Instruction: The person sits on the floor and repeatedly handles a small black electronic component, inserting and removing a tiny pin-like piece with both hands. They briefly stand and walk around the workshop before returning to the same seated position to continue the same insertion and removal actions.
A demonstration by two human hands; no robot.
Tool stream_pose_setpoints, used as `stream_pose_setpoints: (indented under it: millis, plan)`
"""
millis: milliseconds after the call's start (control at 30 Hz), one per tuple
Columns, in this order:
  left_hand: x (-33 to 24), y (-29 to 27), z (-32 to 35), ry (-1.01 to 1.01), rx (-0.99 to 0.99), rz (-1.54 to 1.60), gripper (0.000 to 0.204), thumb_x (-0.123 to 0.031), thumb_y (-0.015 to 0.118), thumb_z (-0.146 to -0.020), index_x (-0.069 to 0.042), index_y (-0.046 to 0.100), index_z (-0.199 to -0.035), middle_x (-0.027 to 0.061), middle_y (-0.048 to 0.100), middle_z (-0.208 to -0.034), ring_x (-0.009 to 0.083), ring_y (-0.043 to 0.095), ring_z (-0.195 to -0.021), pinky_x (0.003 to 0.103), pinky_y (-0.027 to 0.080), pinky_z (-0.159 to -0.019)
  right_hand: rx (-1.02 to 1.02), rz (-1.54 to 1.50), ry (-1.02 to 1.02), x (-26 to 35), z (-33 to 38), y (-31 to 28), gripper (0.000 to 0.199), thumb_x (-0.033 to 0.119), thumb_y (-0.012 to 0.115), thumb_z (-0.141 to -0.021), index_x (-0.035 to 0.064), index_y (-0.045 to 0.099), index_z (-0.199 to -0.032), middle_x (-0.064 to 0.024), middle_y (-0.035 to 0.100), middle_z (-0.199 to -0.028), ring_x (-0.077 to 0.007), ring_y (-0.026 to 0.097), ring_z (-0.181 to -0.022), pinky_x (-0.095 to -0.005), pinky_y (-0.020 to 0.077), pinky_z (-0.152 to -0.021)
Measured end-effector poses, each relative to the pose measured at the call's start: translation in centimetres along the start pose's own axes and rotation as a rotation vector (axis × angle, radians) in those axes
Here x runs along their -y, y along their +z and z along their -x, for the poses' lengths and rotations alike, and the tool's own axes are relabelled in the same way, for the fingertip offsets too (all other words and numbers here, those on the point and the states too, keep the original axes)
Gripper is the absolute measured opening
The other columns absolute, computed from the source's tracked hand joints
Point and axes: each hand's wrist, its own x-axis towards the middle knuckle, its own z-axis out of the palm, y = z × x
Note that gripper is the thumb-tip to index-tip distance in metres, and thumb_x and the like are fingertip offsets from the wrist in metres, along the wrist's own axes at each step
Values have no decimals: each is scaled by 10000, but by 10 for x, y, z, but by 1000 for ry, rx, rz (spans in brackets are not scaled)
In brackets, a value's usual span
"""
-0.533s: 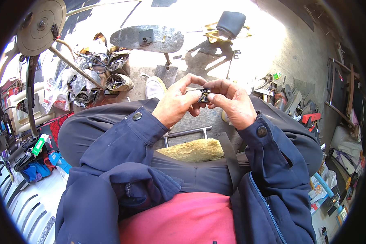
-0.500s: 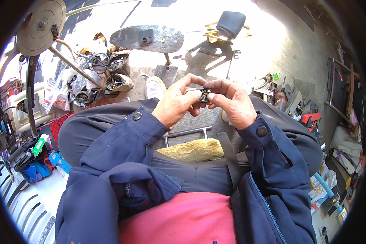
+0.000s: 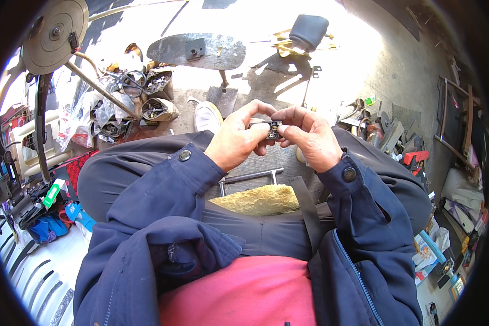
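Between my hands, above my lap, is a small black rectangular part (image 3: 274,129) with bits of brass-coloured metal on its face. My left hand (image 3: 234,137) grips it from the left, thumb lying over its face. From the right, my right hand (image 3: 313,140) pinches the other side, its thumb pressed near the edge and its index finger curled over the top. My fingers hide much of the part, so its exact kind cannot be made out.
A yellow foam pad (image 3: 258,200) lies between my legs near a metal bar (image 3: 252,176). Beyond are a metal plate stand (image 3: 198,51) and bags of small parts (image 3: 158,108). A round disc (image 3: 55,32) stands far left; tools and scrap (image 3: 383,133) crowd the right.
The black part has tilted slightly in my fingers, and a little more of it shows by my left thumb. Both hands stay in nearly the same place.
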Motion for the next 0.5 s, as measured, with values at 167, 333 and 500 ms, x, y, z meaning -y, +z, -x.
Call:
stream_pose_setpoints:
  millis: [167, 333, 500]
  plan:
    - [-2, 2, 3, 34, -9, -220, 321, -79, 523, -997, -50, 531, -1317, 53, 669, -927, 81, 610, -755, 250, 534, -681, -5, -19, -25, 1, 2, 3, 216, 18, 638, -941, -40, 629, -1149, -93, 699, -1035, -127, 672, -928, -271, 559, -826]
    - [-5, 7, 6, 124, -55, -387, 320, -74, 517, -989, -53, 538, -1308, 24, 623, -856, 70, 571, -717, 236, 514, -687, -16, 64, -28, 1, 1, 1, 237, -4, 623, -924, -54, 614, -1156, -110, 690, -1058, -149, 678, -961, -288, 567, -864]
    - [-6, 6, 8, 226, -138, -529, 340, -28, 517, -954, -35, 548, -1292, 37, 647, -858, 75, 600, -752, 229, 500, -716, -59, -90, -39, 0, 0, 1, 297, 2, 565, -933, -63, 607, -1220, -136, 676, -1100, -180, 691, -965, -304, 589, -856]
